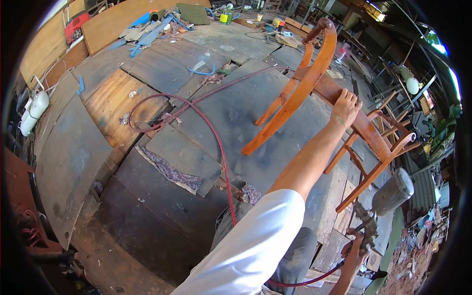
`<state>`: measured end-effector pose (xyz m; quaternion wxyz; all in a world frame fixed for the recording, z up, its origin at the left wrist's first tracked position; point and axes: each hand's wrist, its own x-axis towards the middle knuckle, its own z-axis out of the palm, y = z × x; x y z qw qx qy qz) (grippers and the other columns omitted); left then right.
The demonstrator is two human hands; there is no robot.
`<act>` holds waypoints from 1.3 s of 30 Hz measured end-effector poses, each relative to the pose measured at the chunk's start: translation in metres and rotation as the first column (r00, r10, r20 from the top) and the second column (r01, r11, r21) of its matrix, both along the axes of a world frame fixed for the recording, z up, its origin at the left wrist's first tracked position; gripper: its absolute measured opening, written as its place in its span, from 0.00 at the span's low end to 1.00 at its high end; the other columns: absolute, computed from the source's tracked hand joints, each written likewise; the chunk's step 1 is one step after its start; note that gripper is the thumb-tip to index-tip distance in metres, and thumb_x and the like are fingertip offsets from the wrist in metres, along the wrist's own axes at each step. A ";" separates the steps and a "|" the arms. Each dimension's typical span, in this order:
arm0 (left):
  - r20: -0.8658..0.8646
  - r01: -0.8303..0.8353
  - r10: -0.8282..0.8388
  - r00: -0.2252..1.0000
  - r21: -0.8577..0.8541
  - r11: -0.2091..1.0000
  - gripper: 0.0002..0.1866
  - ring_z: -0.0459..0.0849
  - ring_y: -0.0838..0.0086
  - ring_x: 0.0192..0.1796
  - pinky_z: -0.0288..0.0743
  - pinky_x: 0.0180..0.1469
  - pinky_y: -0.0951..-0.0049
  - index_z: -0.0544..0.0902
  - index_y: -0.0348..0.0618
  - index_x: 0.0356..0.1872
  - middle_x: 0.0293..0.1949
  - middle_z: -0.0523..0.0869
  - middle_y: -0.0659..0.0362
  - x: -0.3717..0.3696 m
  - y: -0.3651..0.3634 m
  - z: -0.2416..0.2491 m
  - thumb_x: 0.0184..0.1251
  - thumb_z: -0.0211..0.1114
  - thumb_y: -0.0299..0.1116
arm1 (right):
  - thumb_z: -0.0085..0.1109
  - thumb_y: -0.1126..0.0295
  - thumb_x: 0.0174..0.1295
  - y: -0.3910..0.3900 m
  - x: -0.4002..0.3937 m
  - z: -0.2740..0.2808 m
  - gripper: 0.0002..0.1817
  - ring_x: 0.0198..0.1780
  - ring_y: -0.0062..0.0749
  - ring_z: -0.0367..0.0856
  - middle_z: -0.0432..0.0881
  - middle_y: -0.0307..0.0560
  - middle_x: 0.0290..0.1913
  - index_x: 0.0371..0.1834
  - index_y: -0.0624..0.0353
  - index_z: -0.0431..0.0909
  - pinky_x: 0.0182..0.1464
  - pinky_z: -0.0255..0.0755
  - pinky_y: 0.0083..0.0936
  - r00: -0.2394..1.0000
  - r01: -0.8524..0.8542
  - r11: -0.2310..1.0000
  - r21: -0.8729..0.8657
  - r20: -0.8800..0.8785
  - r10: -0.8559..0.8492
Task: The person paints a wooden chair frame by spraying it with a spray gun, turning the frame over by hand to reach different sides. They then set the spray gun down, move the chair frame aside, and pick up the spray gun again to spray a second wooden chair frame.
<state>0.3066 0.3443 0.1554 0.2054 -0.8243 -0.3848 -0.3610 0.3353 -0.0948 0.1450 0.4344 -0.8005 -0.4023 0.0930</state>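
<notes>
An orange-brown wooden chair frame point(295, 101) lies tipped on its side, with its curved back pieces at the left and its legs at the right. My left hand point(347, 105) reaches forward and grips the flat wooden rail in the middle of the frame. At the lower right, my right hand point(358, 248) is closed round the handle of a spray gun point(366, 223), which has a grey metal cup point(393, 191) on top. The gun is apart from the chair, just beyond its lower leg. A red hose point(307, 282) runs to the gun's handle.
The red hose loops across worn floor boards point(196, 142), with patterned cloth scraps point(169, 169) on them. Rags point(152, 29) and cans point(226, 18) stand at the back. A white tank point(34, 112) is at the left; more wooden frames point(393, 123) are at the right.
</notes>
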 end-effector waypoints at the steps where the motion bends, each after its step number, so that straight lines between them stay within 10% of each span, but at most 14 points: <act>1: 0.005 0.003 -0.003 1.000 0.004 1.000 0.24 0.76 0.62 0.65 0.53 0.77 0.52 0.76 0.55 0.72 0.58 0.85 0.56 0.000 0.000 -0.001 0.77 0.57 0.39 | 0.49 0.40 0.78 0.003 -0.002 0.005 0.30 0.14 0.15 0.63 0.67 0.33 0.11 0.45 0.58 0.87 0.19 0.53 0.19 0.999 -0.029 0.999 0.027 0.017 0.029; 16: 0.081 0.113 -0.114 0.990 0.012 0.994 0.25 0.76 0.62 0.66 0.56 0.77 0.56 0.79 0.56 0.70 0.59 0.84 0.55 -0.006 -0.002 -0.007 0.72 0.59 0.36 | 0.52 0.66 0.77 0.081 -0.083 0.070 0.13 0.18 0.13 0.63 0.74 0.31 0.20 0.52 0.60 0.85 0.22 0.55 0.20 0.952 -0.282 0.890 0.358 0.221 0.213; 18: 0.062 0.109 -0.111 0.992 0.030 0.994 0.25 0.76 0.62 0.66 0.56 0.76 0.57 0.79 0.55 0.70 0.58 0.84 0.54 -0.008 -0.002 -0.008 0.71 0.60 0.39 | 0.64 0.76 0.67 0.100 -0.099 0.084 0.13 0.22 0.11 0.71 0.87 0.37 0.36 0.54 0.63 0.85 0.23 0.62 0.15 0.946 -0.309 0.836 0.454 0.055 0.320; 22: 0.131 -0.032 0.019 0.991 0.101 0.994 0.28 0.74 0.62 0.70 0.53 0.79 0.53 0.76 0.55 0.73 0.60 0.84 0.55 0.020 0.020 -0.033 0.73 0.57 0.43 | 0.69 0.73 0.68 0.148 -0.121 0.098 0.21 0.44 0.22 0.85 0.90 0.46 0.43 0.63 0.64 0.81 0.50 0.78 0.23 0.915 -0.401 0.804 0.438 0.233 0.329; 39: 0.189 0.163 -0.139 0.972 -0.116 0.980 0.22 0.75 0.69 0.69 0.51 0.78 0.53 0.81 0.55 0.67 0.61 0.86 0.60 0.008 0.009 -0.007 0.75 0.55 0.42 | 0.67 0.60 0.73 0.222 -0.137 0.102 0.19 0.39 0.26 0.77 0.88 0.49 0.40 0.58 0.62 0.82 0.46 0.76 0.29 0.875 -0.451 0.683 0.575 0.437 0.210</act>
